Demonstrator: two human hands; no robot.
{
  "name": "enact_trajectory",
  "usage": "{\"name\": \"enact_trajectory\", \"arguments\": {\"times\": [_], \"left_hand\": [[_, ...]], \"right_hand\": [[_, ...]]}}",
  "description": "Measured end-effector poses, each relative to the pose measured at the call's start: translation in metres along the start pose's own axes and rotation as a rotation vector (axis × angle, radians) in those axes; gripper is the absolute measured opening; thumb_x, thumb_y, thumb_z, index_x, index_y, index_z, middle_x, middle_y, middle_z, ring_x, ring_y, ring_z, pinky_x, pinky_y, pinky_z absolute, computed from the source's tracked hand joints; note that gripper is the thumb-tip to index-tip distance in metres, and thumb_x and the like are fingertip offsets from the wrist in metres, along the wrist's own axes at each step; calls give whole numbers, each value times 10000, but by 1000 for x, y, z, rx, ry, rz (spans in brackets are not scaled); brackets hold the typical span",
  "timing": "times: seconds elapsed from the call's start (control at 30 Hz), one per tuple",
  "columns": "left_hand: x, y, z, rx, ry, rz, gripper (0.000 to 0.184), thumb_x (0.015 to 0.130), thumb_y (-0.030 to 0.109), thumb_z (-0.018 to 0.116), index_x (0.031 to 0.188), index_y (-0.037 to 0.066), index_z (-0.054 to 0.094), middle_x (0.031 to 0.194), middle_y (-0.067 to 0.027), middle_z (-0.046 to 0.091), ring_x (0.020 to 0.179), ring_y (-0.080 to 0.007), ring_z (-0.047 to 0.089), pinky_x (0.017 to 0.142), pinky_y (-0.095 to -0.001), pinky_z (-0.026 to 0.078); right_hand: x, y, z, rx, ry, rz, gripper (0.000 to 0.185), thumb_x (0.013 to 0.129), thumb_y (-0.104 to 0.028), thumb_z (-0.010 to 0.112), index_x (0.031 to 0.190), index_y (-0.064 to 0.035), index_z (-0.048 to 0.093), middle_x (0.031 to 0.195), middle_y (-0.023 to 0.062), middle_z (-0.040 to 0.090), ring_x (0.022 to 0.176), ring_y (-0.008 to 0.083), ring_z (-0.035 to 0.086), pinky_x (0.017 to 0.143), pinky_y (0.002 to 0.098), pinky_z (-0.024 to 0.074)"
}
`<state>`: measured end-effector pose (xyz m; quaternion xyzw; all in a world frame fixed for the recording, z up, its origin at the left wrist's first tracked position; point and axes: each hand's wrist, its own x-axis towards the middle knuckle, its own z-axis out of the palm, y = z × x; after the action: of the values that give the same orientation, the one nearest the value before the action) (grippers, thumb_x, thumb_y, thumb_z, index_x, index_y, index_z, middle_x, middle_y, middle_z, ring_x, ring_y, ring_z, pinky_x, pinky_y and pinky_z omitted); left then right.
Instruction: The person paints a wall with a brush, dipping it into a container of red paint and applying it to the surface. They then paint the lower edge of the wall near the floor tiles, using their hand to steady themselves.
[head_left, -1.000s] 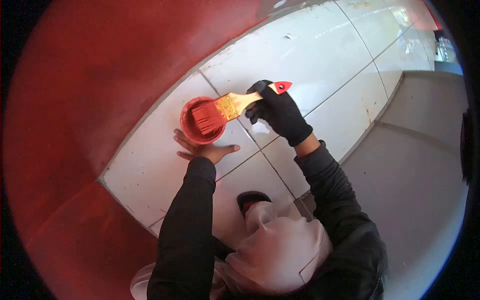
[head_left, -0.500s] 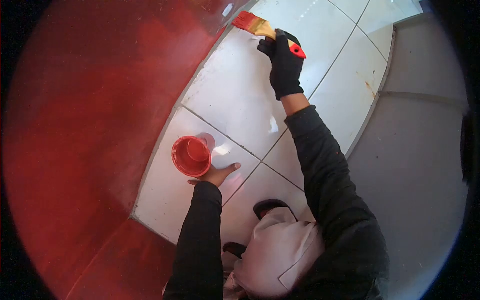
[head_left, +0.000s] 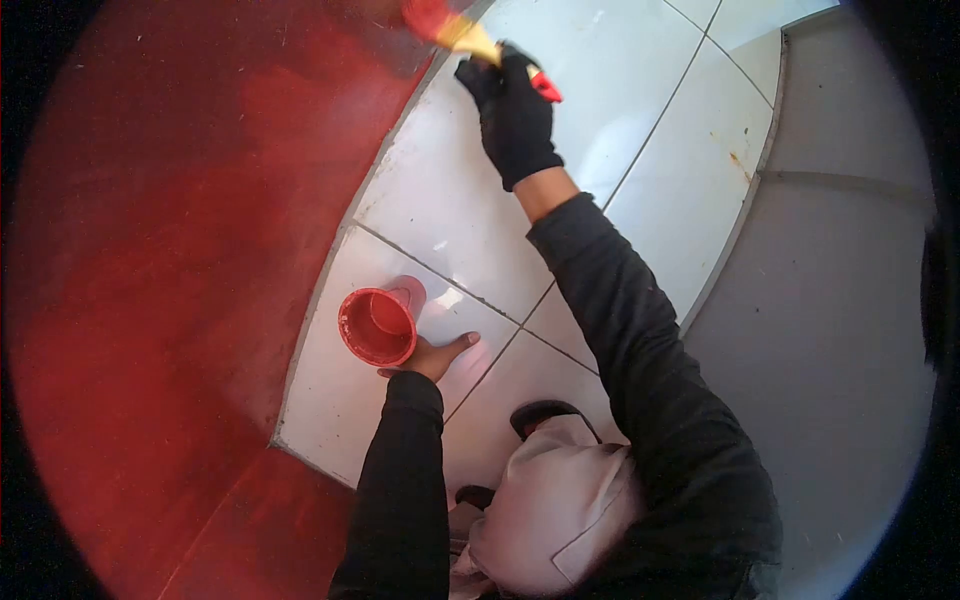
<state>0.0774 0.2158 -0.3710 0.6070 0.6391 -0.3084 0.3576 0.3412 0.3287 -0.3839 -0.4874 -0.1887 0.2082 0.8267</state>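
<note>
My bare left hand [head_left: 433, 359] is at the near side of a red paint cup [head_left: 347, 330]. Its fingers are partly hidden behind the cup and appear to grip it, while the thumb sticks out to the right. The cup's mouth faces up towards me, and red paint coats its inside. In a black glove, my right hand [head_left: 518, 120] closes round the handle of a paintbrush [head_left: 470, 38]. Red paint covers the bristles, which are blurred and sit over the red surface [head_left: 200, 250] at the top edge of the view.
White floor tiles [head_left: 470, 180] with dark joints lie beneath my arms. A grey strip [head_left: 345, 225] borders them beside the red surface. To the right stands a grey panel [head_left: 840, 330]. My shoe [head_left: 545, 412] and light trousers [head_left: 545, 500] show below.
My right hand has moved left and slightly up, carrying the brush from the tile edge over the red surface. The cup and left hand have shifted only slightly.
</note>
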Motion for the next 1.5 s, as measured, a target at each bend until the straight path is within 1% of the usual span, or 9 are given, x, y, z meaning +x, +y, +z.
{"name": "enact_trajectory", "arguments": {"times": [0.07,0.5,0.6,0.7,0.83,1.13,1.27,1.37,1.5], "left_hand": [[1,0,1,25,-9,-31,1390,513,773,620,1280,-232,40,1386,-352,135,1324,-404,133,1071,-469,97],[3,-3,1,-3,-43,-2,1363,520,781,604,1257,-254,109,1370,-364,156,1318,-400,153,1074,-443,102],[10,-10,11,43,28,-16,1368,517,782,606,1259,-252,104,1371,-365,149,1319,-397,150,1074,-443,101],[7,-6,7,65,6,-44,1374,514,785,606,1260,-252,101,1373,-362,149,1318,-399,150,1074,-440,101],[7,-6,5,64,-32,-49,1380,512,788,603,1261,-252,91,1377,-361,142,1322,-397,146,1074,-449,93],[2,0,1,48,-45,-84,1373,517,788,597,1311,-192,53,1414,-308,126,1334,-389,127,1056,-529,68],[2,0,3,63,-24,-86,1376,516,784,604,1309,-193,47,1419,-302,122,1338,-382,120,1056,-529,68],[-3,5,-2,51,-40,-126,1371,514,778,613,1307,-195,59,1413,-315,117,1339,-383,108,1055,-531,73],[9,-6,5,29,-61,-69,1383,504,773,624,1308,-191,43,1407,-329,110,1337,-395,95,1056,-529,73]], "right_hand": [[-11,10,-6,503,165,452,223,878,-155,553,1029,3,511,857,87,595,771,183,603,713,284,513],[5,-39,1,77,58,-43,185,904,-161,504,959,16,500,837,106,597,712,184,621,690,307,544],[25,-11,-7,192,255,-40,159,904,-162,500,925,-8,529,772,75,604,673,166,609,645,285,519],[18,15,-6,-80,196,51,149,896,-182,517,918,-37,538,763,71,605,657,149,596,625,274,503],[-16,-3,7,104,105,265,156,887,-165,542,935,-21,508,774,70,588,675,155,612,591,268,507],[17,30,-8,-98,143,-18,148,880,-163,529,886,-19,496,727,68,596,640,163,598,603,288,483],[-15,4,-2,16,104,382,174,896,-172,498,897,-2,535,776,76,604,667,162,612,636,287,518],[9,21,-25,-133,154,68,169,888,-180,515,899,-13,495,768,89,596,645,170,607,614,293,494],[16,20,-11,-56,156,12,162,887,-176,516,885,-14,517,760,78,602,669,151,593,630,279,487]]}}
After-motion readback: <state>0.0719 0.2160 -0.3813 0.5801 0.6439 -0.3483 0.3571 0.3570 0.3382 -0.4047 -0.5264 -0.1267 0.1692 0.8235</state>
